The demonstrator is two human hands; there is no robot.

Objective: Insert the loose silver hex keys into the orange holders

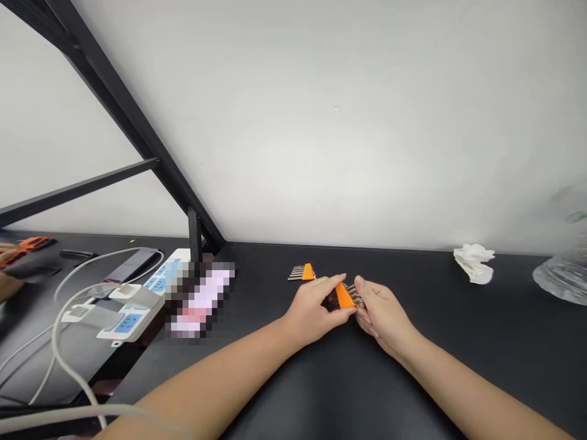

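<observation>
My left hand [313, 308] is closed, thumb and fingers gripping an orange holder [345, 296] from its left side. Several shiny metal rods [356, 294] stick out of the holder to the right. Around those rods my right hand [383, 311] is closed, its thumb on top; their far ends are hidden in it. Just beyond my left hand, a second orange holder [307, 272] lies on the black table, with several thin metal rods [296, 272] pointing left. What exact kind of rods they are, I cannot make out.
Left of me are a pixelated phone-like object [202, 302], a white power strip [142, 305] with plugs and cables [57, 330], and a black frame [123, 122]. Another person's hand [10, 286] shows far left. Crumpled tissue [474, 263] and a clear vessel [562, 278] stand right.
</observation>
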